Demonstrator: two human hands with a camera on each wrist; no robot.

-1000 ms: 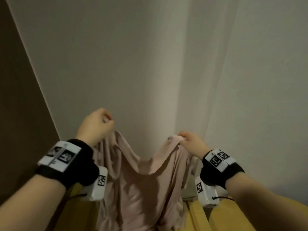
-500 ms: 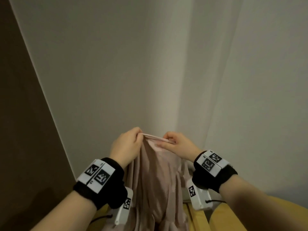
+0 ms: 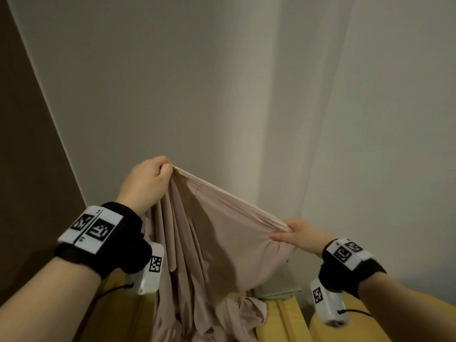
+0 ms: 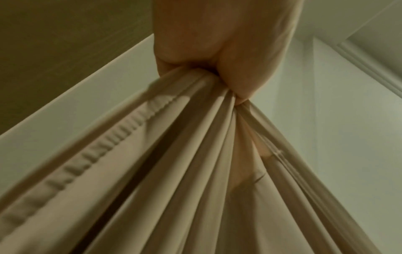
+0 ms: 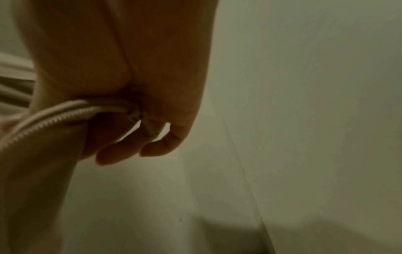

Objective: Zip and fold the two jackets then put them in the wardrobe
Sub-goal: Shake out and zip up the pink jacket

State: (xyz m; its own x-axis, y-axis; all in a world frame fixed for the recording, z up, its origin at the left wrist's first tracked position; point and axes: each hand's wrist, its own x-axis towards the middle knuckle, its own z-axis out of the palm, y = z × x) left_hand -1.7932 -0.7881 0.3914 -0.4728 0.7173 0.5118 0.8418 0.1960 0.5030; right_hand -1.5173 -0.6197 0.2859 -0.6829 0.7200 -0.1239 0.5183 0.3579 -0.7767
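Observation:
A thin pale pink jacket [image 3: 217,243] hangs in the air, stretched taut between my two hands. My left hand [image 3: 148,183] grips a bunched edge high up; in the left wrist view the gathered folds [image 4: 195,154] and a row of zipper teeth [image 4: 113,139] fan down from the fist [image 4: 224,60]. Lower and to the right, my right hand [image 3: 296,234] pinches the other end of that edge. In the right wrist view my fingers [image 5: 135,120] curl round the zipper edge [image 5: 54,118] near the slider [image 5: 136,116]. The jacket's lower part trails onto a yellow surface [image 3: 278,322].
Plain white walls [image 3: 222,82] meet in a corner right behind the jacket. A dark brown panel [image 3: 27,169] stands at the left. A pale green folded piece [image 3: 278,285] lies behind the yellow cushions at the corner.
My hands were together at the jacket's top edge half a second ago. They have pulled apart, the left upward, the right down and to the right, and the edge is stretched tight.

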